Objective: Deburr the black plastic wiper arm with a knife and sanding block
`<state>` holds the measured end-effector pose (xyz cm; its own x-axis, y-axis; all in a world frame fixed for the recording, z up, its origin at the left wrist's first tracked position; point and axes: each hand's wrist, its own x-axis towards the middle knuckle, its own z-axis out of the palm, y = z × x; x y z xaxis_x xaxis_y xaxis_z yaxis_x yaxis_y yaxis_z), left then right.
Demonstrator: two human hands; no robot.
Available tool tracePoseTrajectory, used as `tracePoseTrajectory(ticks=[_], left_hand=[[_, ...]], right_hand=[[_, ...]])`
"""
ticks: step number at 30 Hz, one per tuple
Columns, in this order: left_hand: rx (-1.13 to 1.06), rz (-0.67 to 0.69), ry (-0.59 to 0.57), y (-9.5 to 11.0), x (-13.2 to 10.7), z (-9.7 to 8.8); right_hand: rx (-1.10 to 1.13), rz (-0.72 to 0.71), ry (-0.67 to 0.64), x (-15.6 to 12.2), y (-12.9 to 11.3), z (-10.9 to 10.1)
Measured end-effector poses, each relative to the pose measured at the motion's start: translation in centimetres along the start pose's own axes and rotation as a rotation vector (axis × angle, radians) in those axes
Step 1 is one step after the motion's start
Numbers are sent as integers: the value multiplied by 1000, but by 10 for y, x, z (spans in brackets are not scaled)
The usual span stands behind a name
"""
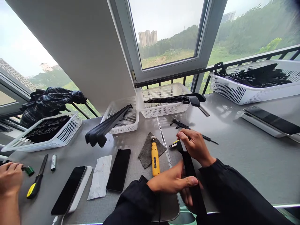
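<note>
My left hand grips a long black plastic strip, its thumb on top and its other fingers underneath. Over the strip's upper end, my right hand is closed in a pinch. A small pale grey piece shows beneath those fingers; I cannot make out what it is. Just left of the strip's tip lies a yellow and black tool, partly covered. Black calipers rest beyond my right hand. A yellow rotary tool with a pale tip lies on a dark grey cloth, near my left hand.
White baskets hold black parts along the window side; some parts overhang. Two phones, a white paper, a marker and a yellow-black file lie leftward. Another person's hand holds something at the left edge.
</note>
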<state>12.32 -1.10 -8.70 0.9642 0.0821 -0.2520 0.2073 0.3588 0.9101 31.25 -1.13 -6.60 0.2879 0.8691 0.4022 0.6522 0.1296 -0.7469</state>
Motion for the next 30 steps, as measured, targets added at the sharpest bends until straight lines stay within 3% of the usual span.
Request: tracePoseTrajectory(ticks=[7,13,15,18,23,30], left_hand=[[93,-82,0,-2,-2,-3],[127,-73,19,-7,-1,-6],[220,-46,30,-11,0,-8],[450,52,137,-15,3,-11],[364,131,97,-1,7,-10],[342,261,227,43,-17,12]], right_hand=[[-31,-219,-40,-4,1,4],[-24,-437,-40,-14,-18,4],[4,-508,-15,-22,-24,7],[11,-594,-17,-34,-27,13],[-56,-460,51,-43,-8,25],[21,-351,33,-57,41,40]])
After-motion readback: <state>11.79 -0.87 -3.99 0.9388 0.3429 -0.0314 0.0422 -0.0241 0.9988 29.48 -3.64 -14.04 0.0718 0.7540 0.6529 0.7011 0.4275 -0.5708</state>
